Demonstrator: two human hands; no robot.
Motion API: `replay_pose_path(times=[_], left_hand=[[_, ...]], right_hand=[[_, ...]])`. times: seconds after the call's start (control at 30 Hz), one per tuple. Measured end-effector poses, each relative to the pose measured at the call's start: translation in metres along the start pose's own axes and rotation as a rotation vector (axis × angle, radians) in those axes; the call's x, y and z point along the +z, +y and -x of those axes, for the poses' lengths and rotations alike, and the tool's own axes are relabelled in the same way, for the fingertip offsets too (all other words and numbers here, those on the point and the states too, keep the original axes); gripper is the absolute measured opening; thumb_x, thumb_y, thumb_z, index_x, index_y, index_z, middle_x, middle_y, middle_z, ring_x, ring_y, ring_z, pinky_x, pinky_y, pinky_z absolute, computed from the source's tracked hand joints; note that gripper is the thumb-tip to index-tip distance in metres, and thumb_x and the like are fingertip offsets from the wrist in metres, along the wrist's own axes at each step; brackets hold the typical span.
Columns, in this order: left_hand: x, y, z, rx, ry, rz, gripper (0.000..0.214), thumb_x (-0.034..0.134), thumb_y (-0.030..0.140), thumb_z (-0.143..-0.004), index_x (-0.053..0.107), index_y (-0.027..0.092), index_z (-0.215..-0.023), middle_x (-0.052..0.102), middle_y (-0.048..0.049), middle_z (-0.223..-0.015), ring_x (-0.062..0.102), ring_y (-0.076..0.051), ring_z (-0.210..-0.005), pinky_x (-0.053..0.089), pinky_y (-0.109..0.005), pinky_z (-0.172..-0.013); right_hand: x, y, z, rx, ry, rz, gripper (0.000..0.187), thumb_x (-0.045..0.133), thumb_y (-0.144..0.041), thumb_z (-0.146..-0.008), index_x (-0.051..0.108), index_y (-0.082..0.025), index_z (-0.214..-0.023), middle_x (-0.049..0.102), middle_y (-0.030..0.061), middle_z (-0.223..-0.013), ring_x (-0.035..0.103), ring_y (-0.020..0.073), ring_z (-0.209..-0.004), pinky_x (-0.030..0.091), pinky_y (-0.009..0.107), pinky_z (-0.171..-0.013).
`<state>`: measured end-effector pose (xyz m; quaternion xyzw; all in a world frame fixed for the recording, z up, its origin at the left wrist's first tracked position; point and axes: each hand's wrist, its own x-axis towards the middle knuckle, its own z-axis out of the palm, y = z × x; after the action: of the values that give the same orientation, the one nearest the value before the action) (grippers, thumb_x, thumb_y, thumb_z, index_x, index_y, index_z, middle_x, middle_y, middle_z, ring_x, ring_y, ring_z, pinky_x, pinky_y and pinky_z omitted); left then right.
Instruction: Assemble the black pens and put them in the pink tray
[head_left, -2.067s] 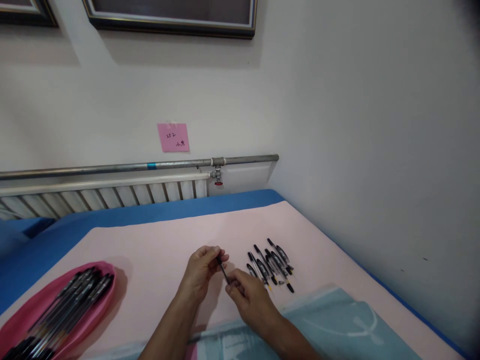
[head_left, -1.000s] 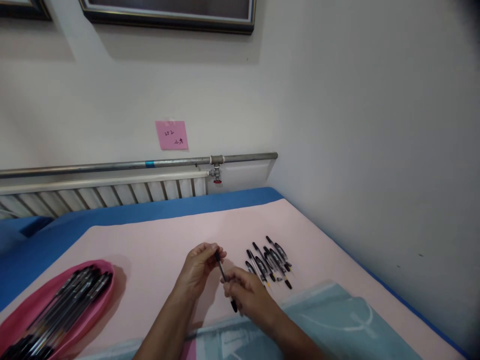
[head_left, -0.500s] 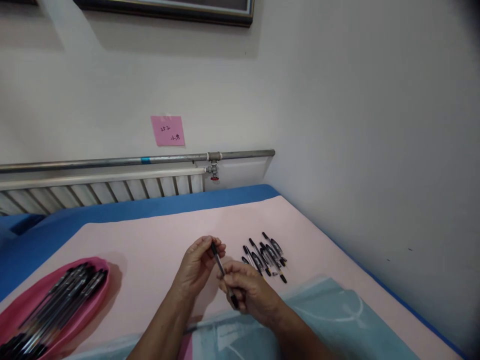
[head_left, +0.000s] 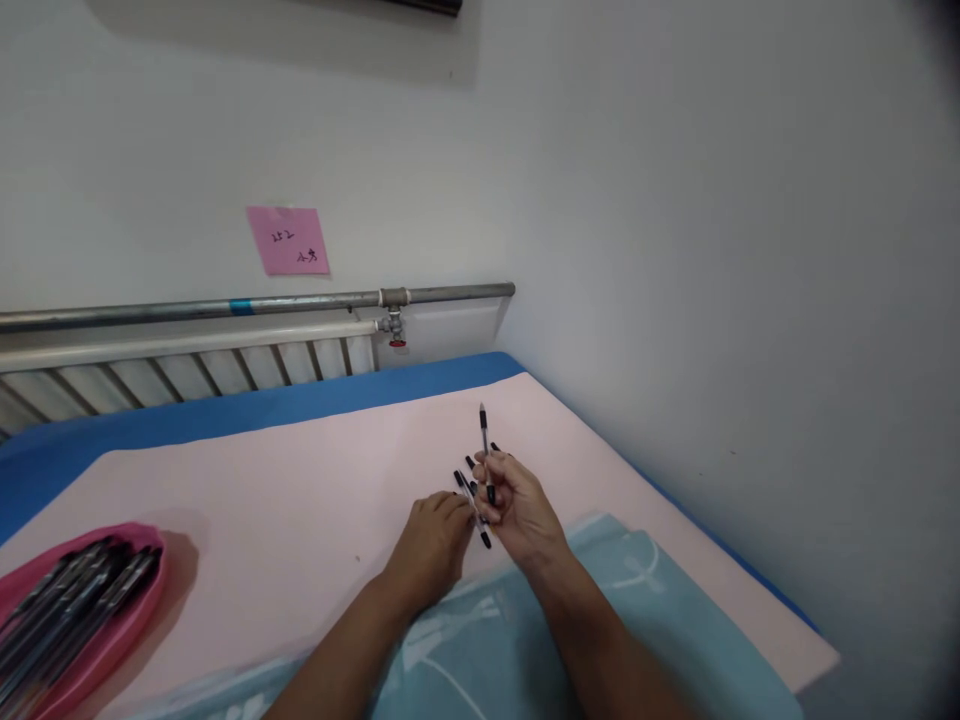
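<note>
My right hand (head_left: 529,515) pinches a clear-barrelled pen (head_left: 484,432) with a black grip. The pen stands nearly upright, its bare pointed tip up and its black end down by the fingers. Close on its left, my left hand (head_left: 433,548) rests low over the pink sheet with its fingers curled at the small pile of pens. One loose pen (head_left: 460,483) slants past those fingertips. What the left fingers pinch, if anything, is hidden. Most of the pile lies behind my right hand; a few black ends stick out above it.
A pink bowl (head_left: 159,610) full of black pens (head_left: 71,605) stands at the left. Pale pink sheet (head_left: 300,510) covers the blue surface (head_left: 300,405). Light-blue patterned cloth (head_left: 622,580) lies along the near side. Walls rise behind and right, with a radiator (head_left: 210,372) and pipe (head_left: 315,303) behind.
My left hand has left the pen's upper end and moved right and down to the pile. My right hand has lifted the pen up and right; its pointed tip now shows.
</note>
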<state>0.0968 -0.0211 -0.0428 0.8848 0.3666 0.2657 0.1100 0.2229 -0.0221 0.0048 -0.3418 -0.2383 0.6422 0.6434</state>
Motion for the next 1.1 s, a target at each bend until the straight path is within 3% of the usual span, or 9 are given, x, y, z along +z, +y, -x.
replay_pose_path(times=[0.13, 0.33, 0.43, 0.57, 0.7, 0.83, 1.1], left_hand=[[0.001, -0.004, 0.000, -0.050, -0.070, -0.089, 0.020, 0.040, 0.016, -0.082, 0.058, 0.018, -0.090, 0.059, -0.0092, -0.092, 0.050, -0.021, -0.093, 0.036, -0.037, -0.082], [-0.016, -0.030, 0.005, -0.245, -0.131, -0.081, 0.019, 0.042, 0.015, -0.078, 0.061, 0.014, -0.081, 0.060, -0.0114, -0.088, 0.051, -0.023, -0.084, 0.036, -0.037, -0.077], [-0.030, -0.044, 0.007, -0.384, -0.024, 0.173, 0.021, 0.042, 0.021, -0.079, 0.062, 0.015, -0.084, 0.061, -0.0088, -0.082, 0.053, -0.020, -0.077, 0.038, -0.034, -0.073], [-0.054, -0.056, 0.010, -0.600, 0.167, 0.878, 0.029, 0.048, 0.038, -0.077, 0.060, 0.016, -0.092, 0.056, -0.0021, -0.072, 0.049, -0.012, -0.055, 0.040, -0.027, -0.055], [-0.074, -0.056, 0.013, -0.618, 0.313, 1.342, 0.030, 0.061, 0.035, -0.070, 0.062, 0.014, -0.092, 0.053, -0.0020, -0.077, 0.047, -0.008, -0.057, 0.040, -0.024, -0.055], [-0.079, -0.053, 0.014, -0.606, 0.320, 1.460, 0.027, 0.064, 0.031, -0.069, 0.064, 0.012, -0.089, 0.053, -0.0028, -0.075, 0.047, -0.007, -0.057, 0.040, -0.022, -0.054], [-0.079, -0.055, 0.016, -0.612, 0.344, 1.463, 0.025, 0.066, 0.030, -0.067, 0.065, 0.013, -0.085, 0.054, -0.0020, -0.072, 0.048, -0.008, -0.058, 0.040, -0.023, -0.054]], right_hand=[[0.002, 0.001, 0.001, 0.015, -0.007, 0.016, 0.020, 0.065, -0.025, -0.062, 0.059, -0.014, -0.077, 0.052, -0.0033, -0.058, 0.035, 0.0030, -0.037, 0.022, 0.014, -0.029], [0.003, 0.006, 0.001, 0.026, 0.008, 0.170, 0.019, 0.063, -0.028, -0.063, 0.057, -0.015, -0.077, 0.050, -0.0039, -0.059, 0.031, 0.0026, -0.039, 0.020, 0.013, -0.031], [0.005, 0.013, 0.002, 0.029, -0.032, 0.360, 0.014, 0.058, -0.028, -0.066, 0.056, -0.016, -0.074, 0.046, -0.0056, -0.056, 0.029, 0.0030, -0.038, 0.020, 0.014, -0.032], [0.008, 0.022, 0.005, -0.006, -0.128, 0.712, 0.013, 0.050, -0.027, -0.071, 0.057, -0.017, -0.072, 0.044, -0.0058, -0.052, 0.032, 0.0047, -0.038, 0.023, 0.017, -0.034], [0.009, 0.026, 0.008, -0.091, -0.227, 0.889, 0.016, 0.048, -0.026, -0.074, 0.060, -0.017, -0.074, 0.042, -0.0052, -0.050, 0.036, 0.0069, -0.042, 0.027, 0.019, -0.041], [0.010, 0.025, 0.011, -0.147, -0.287, 0.929, 0.020, 0.047, -0.027, -0.076, 0.063, -0.017, -0.082, 0.043, -0.0041, -0.052, 0.039, 0.0087, -0.047, 0.030, 0.020, -0.045], [0.013, 0.018, 0.015, -0.170, -0.305, 1.000, 0.019, 0.047, -0.027, -0.075, 0.062, -0.017, -0.077, 0.042, -0.0040, -0.054, 0.038, 0.0089, -0.049, 0.029, 0.020, -0.048]])
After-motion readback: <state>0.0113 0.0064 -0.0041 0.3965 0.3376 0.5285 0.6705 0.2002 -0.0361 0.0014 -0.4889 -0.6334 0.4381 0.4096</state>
